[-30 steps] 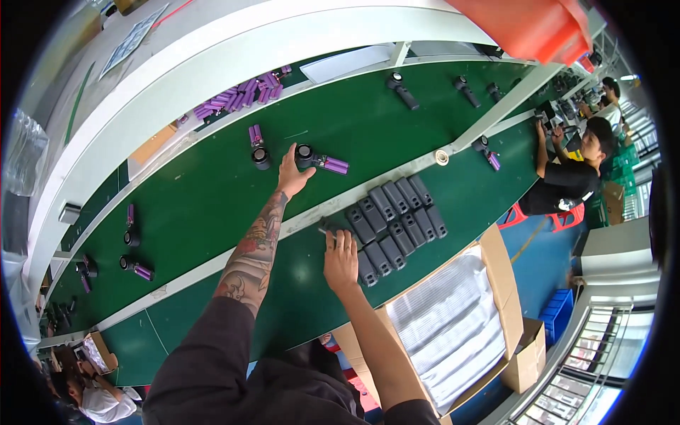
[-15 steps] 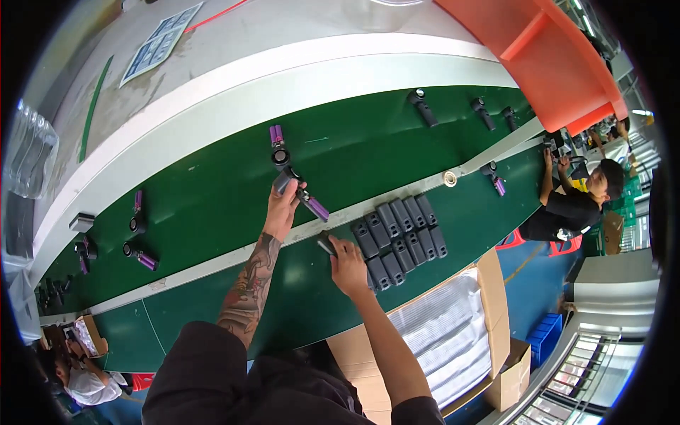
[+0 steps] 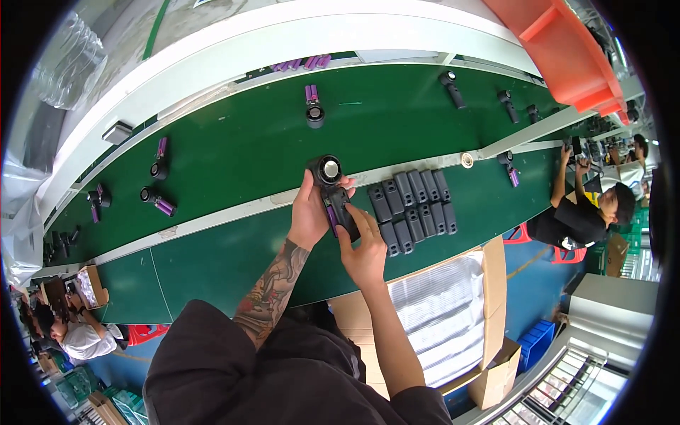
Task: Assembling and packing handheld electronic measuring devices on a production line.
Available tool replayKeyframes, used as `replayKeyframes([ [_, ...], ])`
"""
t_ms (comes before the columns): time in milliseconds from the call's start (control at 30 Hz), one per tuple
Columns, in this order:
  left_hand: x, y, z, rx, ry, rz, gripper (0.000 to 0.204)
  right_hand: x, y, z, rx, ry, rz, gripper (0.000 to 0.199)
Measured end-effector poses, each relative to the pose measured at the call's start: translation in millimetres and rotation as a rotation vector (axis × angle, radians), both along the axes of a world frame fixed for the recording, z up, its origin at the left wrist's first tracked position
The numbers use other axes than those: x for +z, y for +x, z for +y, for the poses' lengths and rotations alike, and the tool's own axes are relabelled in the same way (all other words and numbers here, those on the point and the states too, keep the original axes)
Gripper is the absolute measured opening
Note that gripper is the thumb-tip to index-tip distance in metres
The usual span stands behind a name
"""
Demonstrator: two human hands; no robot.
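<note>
Head: both hands (image 3: 309, 216) (image 3: 365, 256); casing (image 3: 345, 214) against device (image 3: 329, 171)

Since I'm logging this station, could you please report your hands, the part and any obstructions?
Left hand holds round-headed device; right hand grips dark casing at the device's purple part. Nothing seen blocking; grouped casings to the right.

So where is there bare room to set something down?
Bare: the near bench between the white rail and left forearm; the far bench between the middle purple-and-black gadget and upper-right black gadgets. Crowded: black covers beside the right hand.
</note>
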State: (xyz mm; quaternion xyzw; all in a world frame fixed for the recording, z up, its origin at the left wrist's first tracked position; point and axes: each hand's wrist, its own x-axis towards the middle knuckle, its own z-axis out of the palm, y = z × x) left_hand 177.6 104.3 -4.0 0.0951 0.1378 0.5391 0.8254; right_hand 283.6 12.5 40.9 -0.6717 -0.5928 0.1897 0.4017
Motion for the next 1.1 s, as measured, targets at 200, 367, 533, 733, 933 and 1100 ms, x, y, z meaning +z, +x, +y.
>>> replayKeyframes([
  [200,5,16,-14,-0.072,0.114,0.105,0.045,12,-3,-16,-0.054,-0.006,-0.06,0.043],
  [367,7,23,-16,-0.123,0.238,0.283,0.042,11,9,-18,-0.051,0.012,-0.06,0.047],
  [533,25,25,-13,-0.231,0.347,0.348,0.045,11,26,-18,-0.078,-0.138,0.405,0.054],
  [733,23,21,-18,-0.327,0.453,0.583,0.049,-2,50,-14,-0.083,-0.328,0.503,0.053],
  [933,-6,19,-28,-0.316,0.563,0.851,0.045,-20,29,-5,-0.155,-0.24,0.106,0.042],
  [1100,-16,27,-4,-0.306,0.523,0.956,0.04,-44,28,20,-0.213,-0.309,0.093,0.039],
])
